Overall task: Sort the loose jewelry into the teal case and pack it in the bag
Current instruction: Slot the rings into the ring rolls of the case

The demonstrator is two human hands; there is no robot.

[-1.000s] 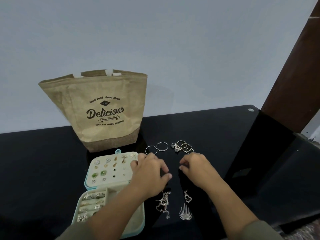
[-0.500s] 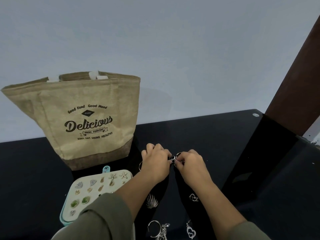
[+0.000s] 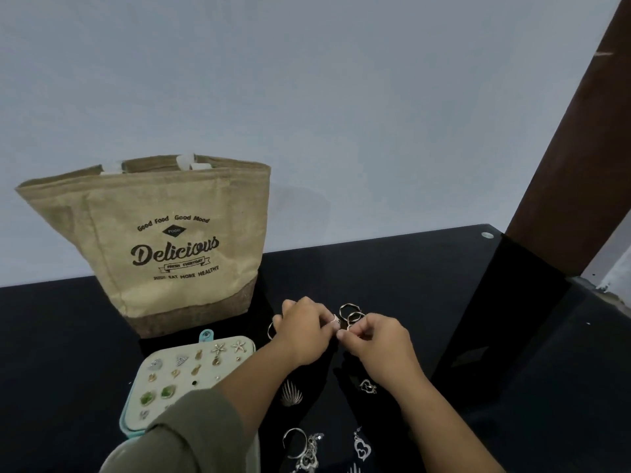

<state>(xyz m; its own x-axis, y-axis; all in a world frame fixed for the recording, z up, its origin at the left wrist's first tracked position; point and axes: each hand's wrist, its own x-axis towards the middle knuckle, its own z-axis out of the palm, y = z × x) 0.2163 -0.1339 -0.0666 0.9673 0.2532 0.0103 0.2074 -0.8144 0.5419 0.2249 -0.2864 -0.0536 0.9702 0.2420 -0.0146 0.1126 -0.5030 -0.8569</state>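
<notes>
Two pinch grips at the ring pile (image 3: 351,311), mid bench (image 3: 426,268): your L hand (image 3: 302,331) pinches a ring (image 3: 335,320) w/ curled fingers; your R hand (image 3: 375,339) pinches something small, too tiny to ID. Your teal case (image 3: 124,418) lies open front-left, w/ the bag (image 3: 164,247) upright behind it.

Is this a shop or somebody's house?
Probably a house, though I can't be sure: a black table pushed against a plain wall, with one food-print bag and one small jewelry case, not shop displays.
</notes>
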